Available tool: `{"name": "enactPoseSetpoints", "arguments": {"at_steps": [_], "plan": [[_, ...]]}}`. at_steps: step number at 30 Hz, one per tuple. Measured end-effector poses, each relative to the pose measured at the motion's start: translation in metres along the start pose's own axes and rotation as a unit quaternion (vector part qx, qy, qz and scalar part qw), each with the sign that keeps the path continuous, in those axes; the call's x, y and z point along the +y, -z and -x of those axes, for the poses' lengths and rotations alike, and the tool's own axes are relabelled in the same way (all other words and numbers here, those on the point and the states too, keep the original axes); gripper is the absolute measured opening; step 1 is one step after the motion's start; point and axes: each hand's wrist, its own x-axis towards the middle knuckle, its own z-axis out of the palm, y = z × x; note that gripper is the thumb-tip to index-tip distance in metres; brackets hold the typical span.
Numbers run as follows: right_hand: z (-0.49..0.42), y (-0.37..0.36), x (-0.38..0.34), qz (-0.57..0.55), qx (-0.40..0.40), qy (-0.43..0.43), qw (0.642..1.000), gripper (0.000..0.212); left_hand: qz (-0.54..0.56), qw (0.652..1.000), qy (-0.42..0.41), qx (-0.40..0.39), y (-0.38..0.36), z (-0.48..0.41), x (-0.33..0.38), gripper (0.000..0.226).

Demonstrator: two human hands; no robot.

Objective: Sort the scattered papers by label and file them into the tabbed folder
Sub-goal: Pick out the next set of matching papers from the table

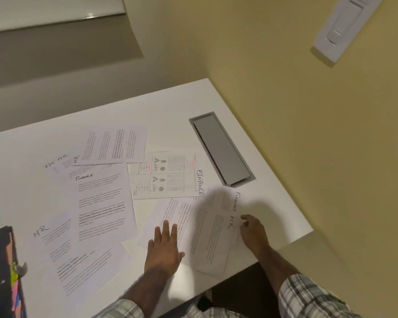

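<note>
While the left hand point(163, 246) lies flat with fingers spread on a printed sheet point(168, 216), the right hand point(253, 232) pinches the edge of a blurred sheet marked HR point(214, 235). Other labelled papers point(101, 198) lie scattered across the white table point(170, 106). A dark tabbed folder point(0, 271) sits at its left edge.

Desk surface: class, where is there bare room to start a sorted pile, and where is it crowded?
Bare desk lies along the far edge, beyond the top sheets and left of the grey cable hatch. Another strip lies at the far left, between the HR sheet and the folder. The middle is crowded with overlapping papers, under the left hand and right hand.
</note>
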Motion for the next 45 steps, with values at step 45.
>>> {"name": "enactPoseSetpoints", "arguments": {"at_steps": [45], "plan": [[-0.019,-0.001,-0.208,0.039,0.222,0.347,0.91,0.012,0.17,0.951,-0.072,0.249,0.114,-0.059,-0.06,0.073]]}}
